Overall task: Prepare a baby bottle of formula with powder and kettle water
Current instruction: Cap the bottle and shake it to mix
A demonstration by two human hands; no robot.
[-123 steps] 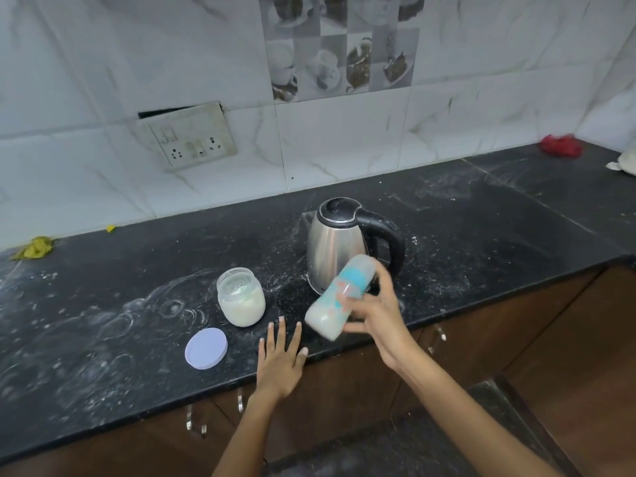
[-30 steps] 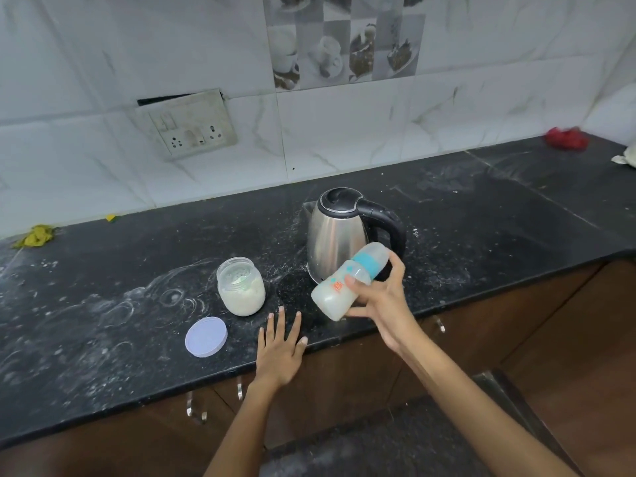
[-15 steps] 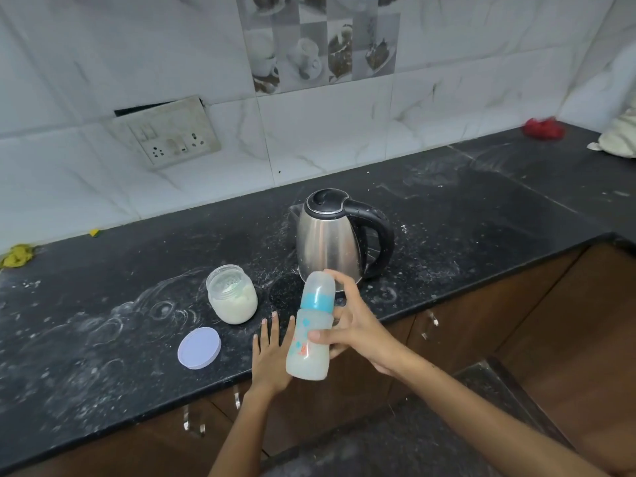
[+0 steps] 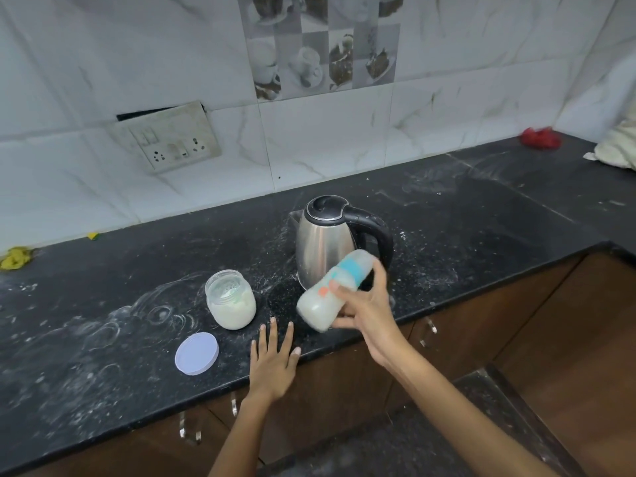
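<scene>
My right hand (image 4: 366,304) grips a capped baby bottle (image 4: 323,301) with a blue collar and milky white liquid inside. The bottle is tilted, its top pointing up and to the right, and it is blurred by motion above the counter's front edge. Behind it stands a steel kettle (image 4: 325,241) with a black lid and handle. An open glass jar of white powder (image 4: 231,300) sits to the left of the bottle. Its pale lilac lid (image 4: 197,353) lies flat nearer the front. My left hand (image 4: 273,361) rests flat on the counter edge, fingers spread.
The black stone counter (image 4: 481,228) is dusted with white powder. A switch and socket plate (image 4: 172,141) hangs on the tiled wall. A red cloth (image 4: 541,138) and a pale bag (image 4: 617,144) lie far right, a yellow scrap (image 4: 15,258) far left. Brown cabinets run below.
Half a second ago the bottle stood nearly upright in front of my left hand; now it is tilted and further right. My left hand has stayed put.
</scene>
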